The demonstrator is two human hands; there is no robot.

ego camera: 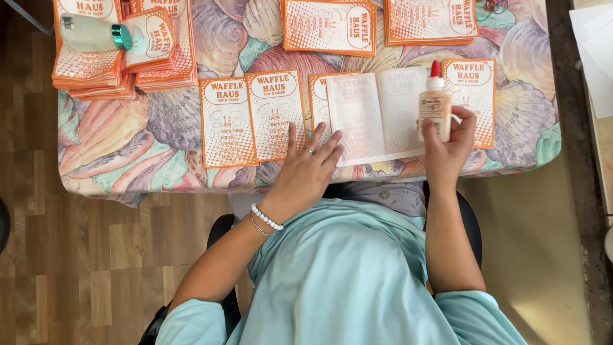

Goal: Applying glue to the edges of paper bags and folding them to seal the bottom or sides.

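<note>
My right hand [447, 144] grips a small glue bottle [435, 102] with a red cap, held upright over the right side of an open white booklet [377, 115]. My left hand [306, 169] lies flat with fingers spread on the booklet's left edge and the table, a ring on one finger and bead bracelets at the wrist. Two orange-and-white menu cards [252, 118] lie side by side just left of that hand. Another orange card [476, 96] lies behind the bottle at the right.
Stacks of orange cards [121, 57] sit at the back left with a pale bottle with a teal cap [92, 33] lying on them. More stacks [329, 25] line the far edge. The shell-patterned tablecloth [128, 147] covers a small table on wood flooring. White paper [597, 57] lies at the right.
</note>
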